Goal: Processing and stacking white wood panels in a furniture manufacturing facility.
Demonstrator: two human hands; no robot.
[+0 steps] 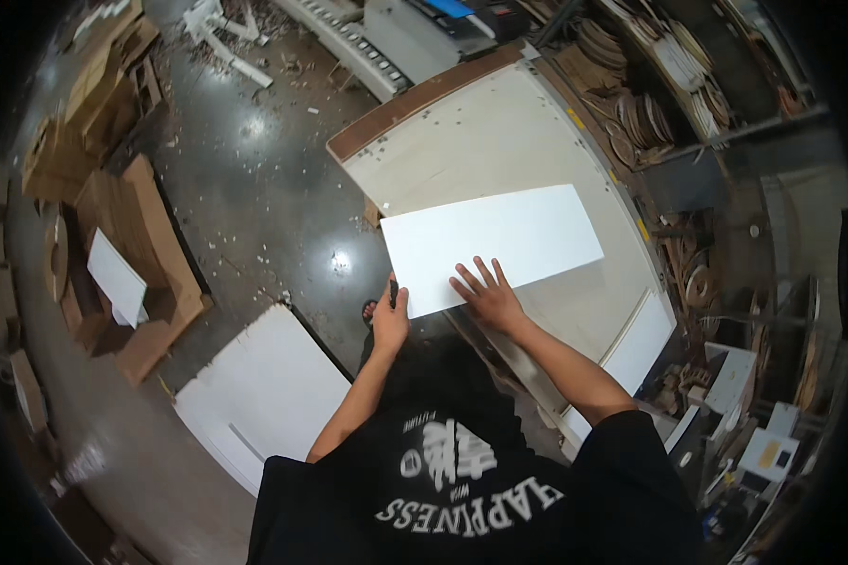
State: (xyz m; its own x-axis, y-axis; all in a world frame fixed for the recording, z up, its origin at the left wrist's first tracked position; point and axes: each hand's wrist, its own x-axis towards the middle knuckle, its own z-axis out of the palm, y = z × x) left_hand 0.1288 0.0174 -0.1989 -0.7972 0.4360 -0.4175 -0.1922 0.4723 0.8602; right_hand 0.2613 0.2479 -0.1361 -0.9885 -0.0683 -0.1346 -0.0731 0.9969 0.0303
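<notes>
Open brown cardboard box (165, 233): left of the frame, with a flat white offcut (115, 266) slanting inside it.
Glossy grey floor (254, 179): upper left, strewn with pale scraps, which could make footing poor.
Large white board with a grey stripe (273, 377): lower left, beside the left forearm; it probably limits room for a turn that way.
Left hand (390, 322): near the centre, closed on the lower left corner of the panel, thumb uppermost; a small dark thing beside the thumb is too small to make out.
White rectangular flat panel (490, 240): centre, lying on the counter, its left end jutting past the counter's edge.
Step in hand: seemingly steadying or lining up the panel; a next move would call for even pressure from both hands so it does not swivel.
Right hand (493, 303): apart from the left, fingers spread over the panel's near edge, gripping nothing.
Off-white counter with a brown far edge (471, 141): centre to right, bare beyond the panel but for small dark specks.
Long white strip (639, 344): right of centre, along the counter's near right side, by the right forearm; an elbow might catch it.
Coiled brown and whitish bands (631, 127): upper right, on shelving, clear of the hands.
</notes>
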